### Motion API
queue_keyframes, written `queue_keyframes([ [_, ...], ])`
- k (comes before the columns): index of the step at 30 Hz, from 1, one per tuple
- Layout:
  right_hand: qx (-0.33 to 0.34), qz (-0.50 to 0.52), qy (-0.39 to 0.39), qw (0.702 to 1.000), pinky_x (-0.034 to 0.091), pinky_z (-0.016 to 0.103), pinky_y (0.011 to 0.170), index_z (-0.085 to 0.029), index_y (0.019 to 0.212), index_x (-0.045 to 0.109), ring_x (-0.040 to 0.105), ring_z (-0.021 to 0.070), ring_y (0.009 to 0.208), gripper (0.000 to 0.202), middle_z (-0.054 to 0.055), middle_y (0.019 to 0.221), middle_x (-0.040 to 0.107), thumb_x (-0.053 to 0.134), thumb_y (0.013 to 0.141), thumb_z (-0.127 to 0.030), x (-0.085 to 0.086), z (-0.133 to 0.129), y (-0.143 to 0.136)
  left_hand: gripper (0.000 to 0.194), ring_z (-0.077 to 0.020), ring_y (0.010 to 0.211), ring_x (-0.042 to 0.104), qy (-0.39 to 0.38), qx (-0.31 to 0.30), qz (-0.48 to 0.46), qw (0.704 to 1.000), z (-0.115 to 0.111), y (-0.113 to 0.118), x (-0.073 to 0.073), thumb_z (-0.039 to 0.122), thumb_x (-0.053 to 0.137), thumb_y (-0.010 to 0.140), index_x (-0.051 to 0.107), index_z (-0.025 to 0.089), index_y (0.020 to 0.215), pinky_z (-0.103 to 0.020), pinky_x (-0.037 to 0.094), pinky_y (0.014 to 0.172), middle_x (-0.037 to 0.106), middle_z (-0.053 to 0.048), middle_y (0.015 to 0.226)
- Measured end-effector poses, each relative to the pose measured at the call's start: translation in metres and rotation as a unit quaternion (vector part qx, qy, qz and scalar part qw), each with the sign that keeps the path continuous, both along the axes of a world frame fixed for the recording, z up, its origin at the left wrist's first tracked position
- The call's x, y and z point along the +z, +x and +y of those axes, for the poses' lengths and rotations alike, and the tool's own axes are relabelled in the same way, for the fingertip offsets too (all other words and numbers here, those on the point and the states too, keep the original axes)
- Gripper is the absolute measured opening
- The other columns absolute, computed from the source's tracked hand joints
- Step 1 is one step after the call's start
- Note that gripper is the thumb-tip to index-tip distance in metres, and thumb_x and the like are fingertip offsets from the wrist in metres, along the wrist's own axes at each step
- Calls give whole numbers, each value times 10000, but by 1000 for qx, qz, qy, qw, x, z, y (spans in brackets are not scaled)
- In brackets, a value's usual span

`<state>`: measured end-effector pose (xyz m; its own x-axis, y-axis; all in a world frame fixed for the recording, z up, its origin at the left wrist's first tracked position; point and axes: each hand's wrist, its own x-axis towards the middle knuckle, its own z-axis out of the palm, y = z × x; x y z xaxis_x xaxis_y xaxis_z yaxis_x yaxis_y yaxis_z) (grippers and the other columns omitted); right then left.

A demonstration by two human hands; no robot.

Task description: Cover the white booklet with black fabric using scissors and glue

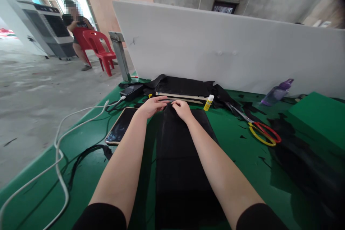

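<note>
A long piece of black fabric [183,172] lies flat on the green table, running away from me between my forearms. At its far left corner my right hand [181,109] is closed, thumb and fingertips pinching the edge. My left hand [153,107] is beside that corner, its fingers stretched to the right and slightly apart, fingertips close to the right hand's. Whether they touch the fabric is hard to see. Just beyond both hands is a stack of black fabric [185,85] with a pale board edge [185,96]. Right of it stands a yellow glue stick [208,103] with a white cap.
Left are a phone [122,125], a black charger box [132,91] and a white cable [58,143]. Scissors [260,129] and a purple bottle [277,92] lie right, among black scraps. A white panel [215,46] borders the back. A person [77,21] sits beyond, near a red chair [99,48].
</note>
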<state>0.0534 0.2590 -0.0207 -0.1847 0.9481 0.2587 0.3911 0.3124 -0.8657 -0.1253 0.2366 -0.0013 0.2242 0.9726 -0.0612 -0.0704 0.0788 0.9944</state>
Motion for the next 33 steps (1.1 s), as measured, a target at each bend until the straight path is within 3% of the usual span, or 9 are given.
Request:
queue_keyframes([
  [8,12,71,-26,997,439,260,678,-178,741,660,583,153,695,209,-8,703,651,510,708,-320,-4,2,0,501,-82,634,574,-8,-1,21,1000,5,2,-8,175,714,726,582,156,1209,-265,467,713,653,-18,776],
  [16,24,108,-23,994,452,274,720,-166,767,670,594,155,724,226,8,744,668,567,670,-343,-3,0,2,471,-105,750,596,20,2,32,999,9,8,-10,183,719,717,610,162,1174,-230,444,669,664,-57,915],
  [24,28,106,-23,994,465,291,741,-148,784,684,614,163,730,222,28,750,681,582,682,-316,-1,-1,3,369,-72,596,550,-8,12,34,999,2,14,2,153,671,763,615,132,1127,-250,474,686,618,-8,719],
  [28,33,110,-19,993,478,288,763,-141,835,699,632,160,769,220,44,811,702,593,699,-277,-1,-2,3,304,-93,619,594,-26,28,41,998,5,14,2,299,650,813,621,126,1061,-265,510,710,638,-40,741],
  [33,40,112,-16,993,495,286,800,-154,901,694,651,153,828,223,49,899,714,614,703,-217,-4,0,2,417,-141,723,655,-28,33,80,996,3,8,6,407,703,753,619,137,1060,-288,542,753,681,-73,823],
])
